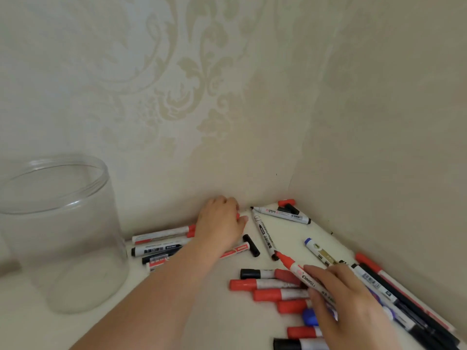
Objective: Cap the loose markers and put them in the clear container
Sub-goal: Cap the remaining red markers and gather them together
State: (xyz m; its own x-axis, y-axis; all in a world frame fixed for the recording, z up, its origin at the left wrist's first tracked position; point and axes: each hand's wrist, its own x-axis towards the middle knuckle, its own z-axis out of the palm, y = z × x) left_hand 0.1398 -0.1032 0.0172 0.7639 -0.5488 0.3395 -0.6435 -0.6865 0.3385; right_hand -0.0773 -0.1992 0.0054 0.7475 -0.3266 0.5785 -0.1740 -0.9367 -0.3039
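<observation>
My right hand [346, 301] grips an uncapped red marker [294, 270], its red tip pointing up-left over the table. My left hand [222, 221] reaches to the wall corner, fingers curled over something small and red [238, 215], probably a cap; most of it is hidden. A loose black cap [251, 245] lies just right of that hand. The clear container [58, 236] stands open and empty at the far left. Several capped red, black and blue markers [267, 284] lie under and around my right hand.
Two uncapped black-tipped markers [264, 232] lie near the corner, with red and black caps [286, 204] behind them. More markers [161, 242] lie between the container and my left arm. Walls close off the back and right side. A blue-capped marker [318, 251] lies by the right wall.
</observation>
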